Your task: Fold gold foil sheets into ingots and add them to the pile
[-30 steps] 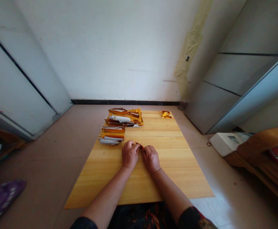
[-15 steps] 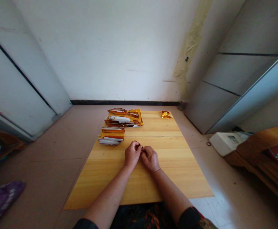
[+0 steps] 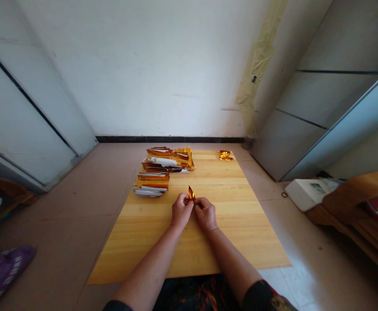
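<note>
Close together over the middle of the wooden table, both my hands pinch one small piece of shiny gold foil paper. My left hand has its fingers closed on the paper's left side. On the right side, my right hand grips it near the lower edge. A pointed part of the paper sticks up between the fingertips; the rest is hidden by my fingers. Beyond my left hand lie stacks of gold and white paper. At the table's far right corner sit folded gold foil pieces.
A white wall rises behind the table. Grey cabinet panels stand to the right, near a white box and a wooden seat. A purple bag lies on the floor at the left.
The foil paper has been turned, so a bright gold point now stands up between my fingertips where only a dark edge showed. Both hands have shifted slightly.
</note>
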`<state>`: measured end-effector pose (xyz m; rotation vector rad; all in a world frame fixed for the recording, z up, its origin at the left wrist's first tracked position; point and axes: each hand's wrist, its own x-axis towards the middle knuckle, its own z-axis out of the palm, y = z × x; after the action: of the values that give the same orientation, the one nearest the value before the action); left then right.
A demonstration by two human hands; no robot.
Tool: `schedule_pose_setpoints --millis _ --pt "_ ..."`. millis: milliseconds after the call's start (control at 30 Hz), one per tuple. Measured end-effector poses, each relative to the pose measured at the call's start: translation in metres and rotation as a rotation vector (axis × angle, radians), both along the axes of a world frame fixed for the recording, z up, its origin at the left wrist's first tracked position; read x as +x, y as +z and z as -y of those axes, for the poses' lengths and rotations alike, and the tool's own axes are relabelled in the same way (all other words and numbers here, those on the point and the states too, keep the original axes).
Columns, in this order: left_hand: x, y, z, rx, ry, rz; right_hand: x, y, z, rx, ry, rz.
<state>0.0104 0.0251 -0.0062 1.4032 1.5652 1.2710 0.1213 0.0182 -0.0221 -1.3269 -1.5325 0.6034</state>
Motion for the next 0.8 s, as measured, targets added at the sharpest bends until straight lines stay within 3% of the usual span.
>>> schedule_pose_setpoints --millis 367,800 --pt "-0.003 0.002 0.001 0.007 -0.021 -0.144 -0.004 0.009 0.000 -0.139 -0.059 -0.166" --pt "-0.008 0.000 0.001 0.015 -0.038 -0.128 -0.001 0.015 -0.004 -0.187 -0.076 -0.098"
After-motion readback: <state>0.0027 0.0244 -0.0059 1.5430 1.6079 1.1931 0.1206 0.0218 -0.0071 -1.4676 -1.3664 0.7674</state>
